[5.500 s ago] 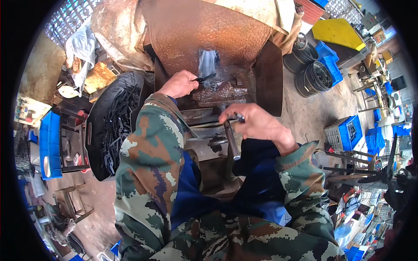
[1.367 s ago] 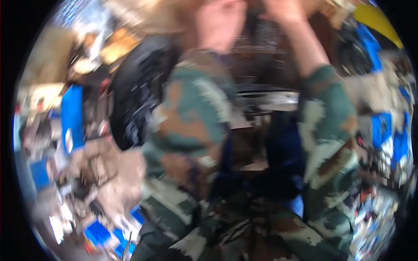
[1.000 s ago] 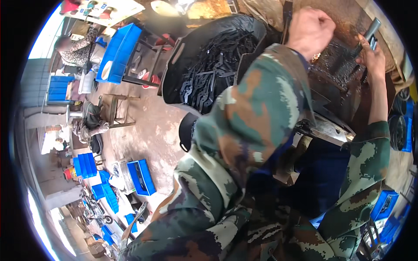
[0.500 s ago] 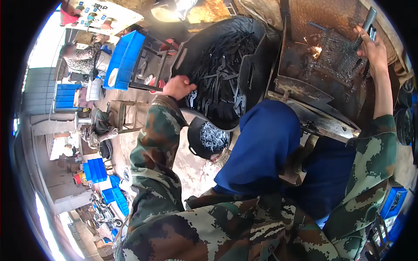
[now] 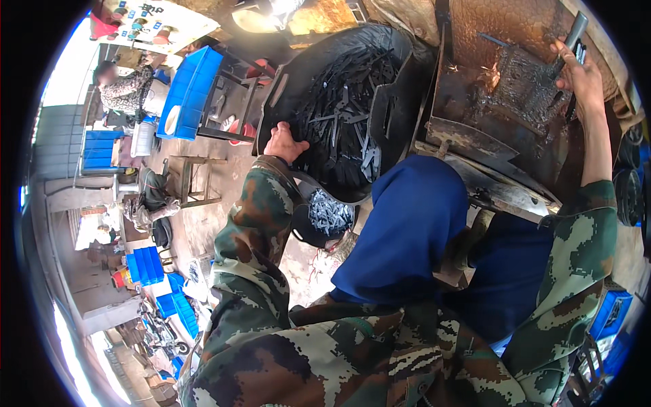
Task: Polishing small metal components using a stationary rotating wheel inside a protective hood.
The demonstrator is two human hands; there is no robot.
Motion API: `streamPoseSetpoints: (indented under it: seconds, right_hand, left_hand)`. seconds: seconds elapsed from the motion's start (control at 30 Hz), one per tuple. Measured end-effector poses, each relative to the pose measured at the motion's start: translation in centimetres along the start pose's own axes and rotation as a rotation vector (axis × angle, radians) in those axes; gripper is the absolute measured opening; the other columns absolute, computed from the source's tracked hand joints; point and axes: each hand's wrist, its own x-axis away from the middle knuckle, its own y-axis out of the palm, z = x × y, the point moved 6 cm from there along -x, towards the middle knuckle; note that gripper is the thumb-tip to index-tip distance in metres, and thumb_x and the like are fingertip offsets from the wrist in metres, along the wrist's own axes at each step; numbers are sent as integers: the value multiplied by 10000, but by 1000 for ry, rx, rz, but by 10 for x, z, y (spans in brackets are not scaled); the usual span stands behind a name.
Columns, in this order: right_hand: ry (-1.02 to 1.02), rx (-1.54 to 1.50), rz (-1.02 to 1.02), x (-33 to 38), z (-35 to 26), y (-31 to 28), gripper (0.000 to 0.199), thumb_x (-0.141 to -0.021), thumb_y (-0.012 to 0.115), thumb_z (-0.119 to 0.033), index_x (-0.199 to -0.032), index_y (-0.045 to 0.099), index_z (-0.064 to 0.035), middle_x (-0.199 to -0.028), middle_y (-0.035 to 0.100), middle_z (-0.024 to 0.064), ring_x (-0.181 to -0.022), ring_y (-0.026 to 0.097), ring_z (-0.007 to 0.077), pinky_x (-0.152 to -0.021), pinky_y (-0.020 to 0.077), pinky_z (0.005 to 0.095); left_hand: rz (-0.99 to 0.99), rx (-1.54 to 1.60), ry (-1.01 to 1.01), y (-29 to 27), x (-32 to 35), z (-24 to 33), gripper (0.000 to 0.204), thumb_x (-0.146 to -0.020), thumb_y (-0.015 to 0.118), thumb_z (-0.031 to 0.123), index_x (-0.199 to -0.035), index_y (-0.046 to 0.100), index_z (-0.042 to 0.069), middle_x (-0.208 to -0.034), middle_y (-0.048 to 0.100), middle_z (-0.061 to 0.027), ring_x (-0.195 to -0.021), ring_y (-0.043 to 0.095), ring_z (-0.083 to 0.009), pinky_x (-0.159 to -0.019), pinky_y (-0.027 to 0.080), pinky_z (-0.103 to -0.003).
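Note:
My left hand [image 5: 285, 144] is at the left inner side of a large black tub [image 5: 296, 71], its fingers partly spread. Nothing shows in its grasp; whether it touches the rim I cannot tell. Dark flat metal pieces [image 5: 349, 102] lie heaped in the tub, a few of them shinier near the front. At the far right, my right hand [image 5: 582, 76] is closed round a dark grey round bar [image 5: 576, 30]. Thin dark rods stand beside the bar, partly hidden by my fingers. The bar leans over a rusty, wet-looking metal tray [image 5: 468, 102], where a bright orange spot glints.
A small black bucket [image 5: 313, 234] of silvery metal pieces stands below the tub, by my knee in blue cloth [image 5: 413, 230]. Left of the tub are a blue bin [image 5: 196, 91] on a stand and a wooden stool [image 5: 196, 180]. Another person [image 5: 127, 88] sits at the far left.
My left hand has moved slightly down and right, and its fingers have spread. The tub's left edge has shifted a little left. My right hand stays on the bar.

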Motion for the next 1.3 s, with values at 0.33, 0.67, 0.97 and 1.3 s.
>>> streamPoseSetpoints:
  seconds: [0.33, 0.67, 0.97, 1.3]
  right_hand:
    - [-10, -36, 41, 10, -7, 3, 364, -970, 607, -289, -1280, 607, -99, -968, 683, -69, -598, 396, -5, -546, 433, 191]
    - [4, -99, 2, 19, -15, 10, 372, -970, 603, -296, -1288, 608, -105, -970, 677, -76, -603, 384, -2, -548, 436, 185]
    - [-10, -107, -4, 17, -13, 9, 379, -972, 587, -290, -1301, 595, -103, -1053, 693, -72, -590, 370, 3, -542, 448, 184]
    - [-30, -118, -13, 16, -13, 6, 379, -976, 568, -264, -1316, 578, -97, -1122, 692, -51, -589, 367, 3, -537, 452, 182]
  left_hand:
    - [2, -143, 11, -2, 6, 13, 615, -724, 808, 265, -1228, 519, 61, -1206, 574, -232, -1108, 588, -419, -934, 489, -465]
    - [93, -70, 79, 2, 0, -7, 510, -747, 776, 242, -1167, 561, 47, -1137, 620, -208, -1098, 598, -399, -929, 488, -457]
    - [-19, -175, 138, -28, -16, -18, 369, -850, 614, 302, -1128, 569, 63, -1021, 672, -265, -1001, 636, -449, -884, 496, -529]
    - [170, -211, 577, -132, 17, 55, 250, -853, 568, 103, -1096, 513, 119, -954, 629, -213, -876, 595, -467, -694, 457, -557]
